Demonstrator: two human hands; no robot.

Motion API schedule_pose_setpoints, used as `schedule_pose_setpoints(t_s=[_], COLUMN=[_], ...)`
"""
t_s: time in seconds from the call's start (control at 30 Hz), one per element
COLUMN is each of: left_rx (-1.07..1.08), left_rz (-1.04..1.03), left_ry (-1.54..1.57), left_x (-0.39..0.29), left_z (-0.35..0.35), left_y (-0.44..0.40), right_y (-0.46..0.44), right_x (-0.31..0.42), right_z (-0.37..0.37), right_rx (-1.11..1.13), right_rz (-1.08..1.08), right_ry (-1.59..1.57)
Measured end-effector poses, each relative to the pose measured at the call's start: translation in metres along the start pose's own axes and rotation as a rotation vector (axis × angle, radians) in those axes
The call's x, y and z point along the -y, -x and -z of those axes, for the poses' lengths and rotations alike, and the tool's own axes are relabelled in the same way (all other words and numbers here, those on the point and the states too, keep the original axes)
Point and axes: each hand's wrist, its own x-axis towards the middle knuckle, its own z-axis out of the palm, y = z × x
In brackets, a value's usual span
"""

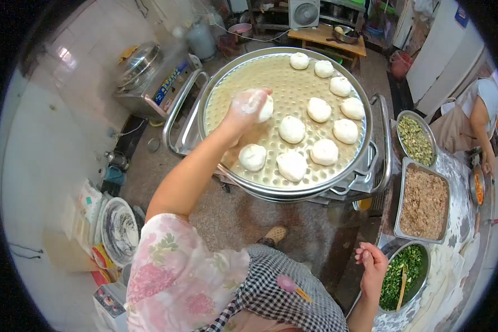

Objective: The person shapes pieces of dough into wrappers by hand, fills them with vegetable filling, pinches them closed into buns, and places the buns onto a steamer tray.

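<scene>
Left hand (247, 109) wrapped round bun (266, 109) at left side of steamer tray (235, 86); right hand (374, 270) unloaded, loosely curled. Near-left bun (252, 157) could be dented if brushed by left hand.

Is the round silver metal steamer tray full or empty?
Partly filled: the round silver metal tray holds round white dough buns, but bare metal shows across its upper left.

On my feed: one round dimpled tray (227, 83), upper centre of frame, bearing white dough buns (291, 129). One floured worktable (459, 180), right side, bearing two filled bowls (426, 265) and one rectangular filling pan (420, 239).
</scene>
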Motion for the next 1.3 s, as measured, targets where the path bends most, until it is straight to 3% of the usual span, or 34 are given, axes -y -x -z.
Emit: schedule_pose_setpoints(t_s=[0.03,0.07,0.2,0.3,0.4,0.47,0.57,0.6,0.63,0.67,0.7,0.77,0.9,0.97,1.03,1.17,1.3], left_rx=[0.063,0.346,0.315,0.329,0.326,0.261,0.318,0.344,0.398,0.476,0.540,0.676,0.991,1.174,1.363,1.730,1.564], left_rz=[0.056,0.000,0.074,-0.098,-0.176,-0.196,-0.193,-0.264,-0.308,-0.345,-0.375,-0.449,-0.572,-0.446,-0.541,-0.460,-0.807], left_ry=[-0.065,-0.359,-0.236,-0.212,-0.377,-0.401,-0.226,-0.272,-0.331,-0.223,-0.125,-0.120,-0.063,0.002,0.006,0.194,0.121], left_x=[0.021,0.062,0.035,0.031,0.019,0.007,-0.006,-0.020,-0.033,-0.036,-0.043,-0.070,-0.108,-0.133,-0.162,-0.180,-0.156], left_z=[0.005,0.025,0.053,0.066,0.065,0.049,0.038,0.024,0.015,0.005,-0.014,-0.057,-0.154,-0.219,-0.284,-0.419,-0.575], left_y=[-0.013,-0.041,-0.036,-0.049,-0.052,-0.049,-0.043,-0.039,-0.036,-0.033,-0.034,-0.017,0.047,0.106,0.183,0.341,0.483], right_y=[-0.005,-0.008,-0.015,-0.016,-0.015,-0.006,0.005,0.011,0.017,0.025,0.032,0.058,0.118,0.158,0.200,0.296,0.388], right_x=[0.001,0.002,0.009,0.011,0.003,0.007,0.008,-0.003,0.001,0.004,-0.005,-0.003,-0.037,-0.059,-0.079,-0.107,-0.142], right_z=[-0.010,-0.019,-0.042,-0.051,-0.050,-0.047,-0.046,-0.033,-0.031,-0.025,-0.014,-0.002,0.024,0.043,0.065,0.108,0.133], right_rx=[0.026,0.032,0.044,-0.056,-0.103,-0.158,-0.244,-0.232,-0.323,-0.376,-0.421,-0.545,-0.698,-0.796,-0.884,-0.986,-1.166], right_rz=[0.008,-0.034,-0.070,-0.099,0.042,0.075,0.014,0.184,0.071,0.063,0.237,0.283,0.153,0.112,0.106,-0.040,-0.249], right_ry=[0.019,0.017,0.103,0.079,0.040,0.192,0.154,0.416,0.278,0.346,0.456,0.371,0.286,0.251,0.295,0.144,-0.113])
